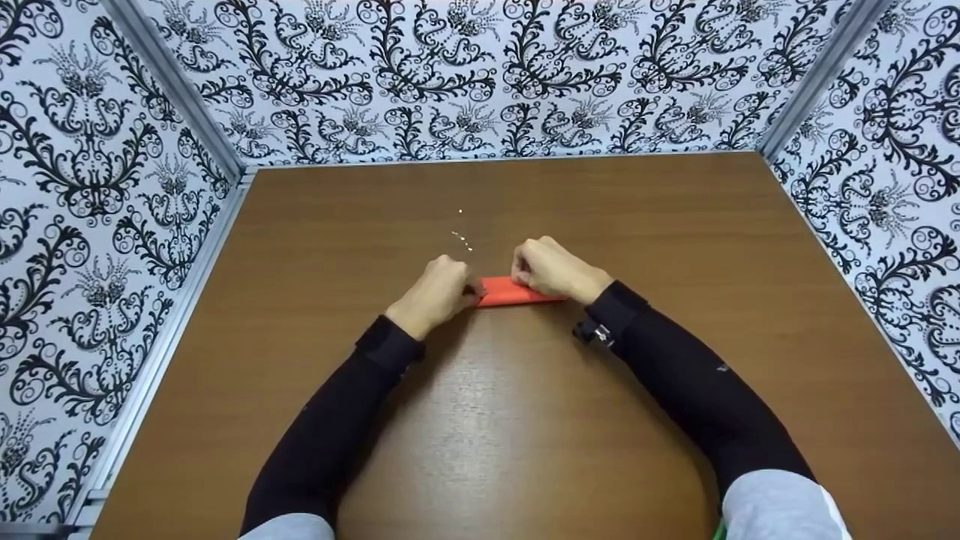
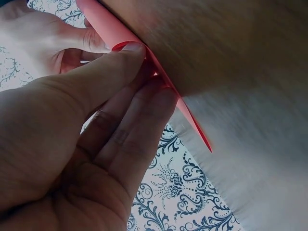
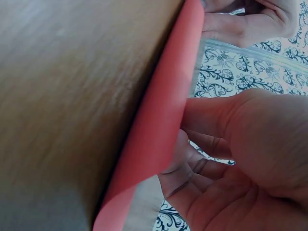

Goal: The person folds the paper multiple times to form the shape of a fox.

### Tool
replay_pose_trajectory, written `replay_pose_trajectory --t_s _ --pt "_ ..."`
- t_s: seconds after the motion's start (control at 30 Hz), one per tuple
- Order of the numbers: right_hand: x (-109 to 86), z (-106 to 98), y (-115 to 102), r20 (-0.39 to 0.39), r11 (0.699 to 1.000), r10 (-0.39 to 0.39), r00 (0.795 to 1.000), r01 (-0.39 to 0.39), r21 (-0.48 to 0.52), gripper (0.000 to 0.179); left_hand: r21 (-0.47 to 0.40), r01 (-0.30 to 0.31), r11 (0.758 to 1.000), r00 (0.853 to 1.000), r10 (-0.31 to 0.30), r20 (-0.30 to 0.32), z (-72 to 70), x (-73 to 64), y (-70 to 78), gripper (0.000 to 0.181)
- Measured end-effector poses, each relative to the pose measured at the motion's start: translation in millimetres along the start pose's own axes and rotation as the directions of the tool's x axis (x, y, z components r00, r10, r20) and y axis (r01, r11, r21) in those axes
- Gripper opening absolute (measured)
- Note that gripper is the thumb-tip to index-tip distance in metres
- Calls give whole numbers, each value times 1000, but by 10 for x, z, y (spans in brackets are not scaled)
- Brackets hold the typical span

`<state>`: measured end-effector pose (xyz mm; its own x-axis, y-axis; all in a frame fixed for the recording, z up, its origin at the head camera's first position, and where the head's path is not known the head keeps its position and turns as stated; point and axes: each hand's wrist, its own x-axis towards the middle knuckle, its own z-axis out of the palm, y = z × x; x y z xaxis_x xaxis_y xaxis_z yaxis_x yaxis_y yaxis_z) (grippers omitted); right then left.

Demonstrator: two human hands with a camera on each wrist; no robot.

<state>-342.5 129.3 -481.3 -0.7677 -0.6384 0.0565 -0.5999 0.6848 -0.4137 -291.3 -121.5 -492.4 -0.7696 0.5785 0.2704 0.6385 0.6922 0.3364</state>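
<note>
A sheet of red-orange paper (image 1: pixel 504 291) lies near the middle of the wooden table, its near side curved over into a fold or roll. My left hand (image 1: pixel 439 295) pinches its left end; in the left wrist view the thumb (image 2: pixel 130 57) lies on the curled edge with fingers beneath. Toward the other end, my right hand (image 1: pixel 555 270) pinches the paper's far edge between thumb and fingers. The right wrist view shows the curved red paper (image 3: pixel 159 115) running lengthwise past that hand. Its inner layers are mostly hidden.
Several small white bits (image 1: pixel 462 238) lie on the wooden table (image 1: pixel 465 420) beyond the paper. Black-and-white patterned panels (image 1: pixel 465 82) stand at the back and both sides, with metal rails (image 1: pixel 180 90) at the corners.
</note>
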Motion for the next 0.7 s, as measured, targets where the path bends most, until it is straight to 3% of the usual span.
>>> replay_pose_trajectory --t_s 0.13,0.7 --pt "-14 19 0 -20 999 -33 999 32 -13 8 14 -20 1000 1000 21 -21 8 -9 -4 14" --pt "-60 47 6 -54 998 11 998 -8 54 8 -29 -4 1000 1000 4 -13 -22 -22 11 6"
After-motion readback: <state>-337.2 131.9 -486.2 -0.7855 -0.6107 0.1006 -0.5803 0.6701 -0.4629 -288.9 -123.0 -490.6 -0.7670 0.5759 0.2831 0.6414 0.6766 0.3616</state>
